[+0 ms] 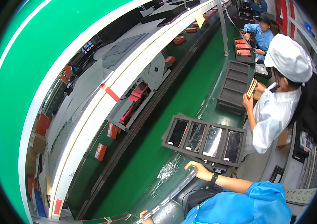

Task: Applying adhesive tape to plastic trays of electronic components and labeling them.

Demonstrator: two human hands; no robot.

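Holding a long clear plastic strip (pixel 173 192) between them, both hands work at the near edge of the green belt (pixel 158 130). The right hand (pixel 198 171) — a dark watch on its wrist — is curled around the strip's upper end, fingers closed on it. The left hand (pixel 146 216) sits at the bottom edge, mostly cut off; it touches the strip's lower end, but whether it grasps it I cannot tell. Just beyond the right hand lies a grey foam tray (pixel 170 146) with four pockets, one phone (pixel 177 133) in each — four phones side by side. Further up the belt stands a stack of empty grey trays (pixel 235 84). Beside it a co-worker in a white cap (pixel 289 56) holds a thin flat piece (pixel 251 89) in both hands.
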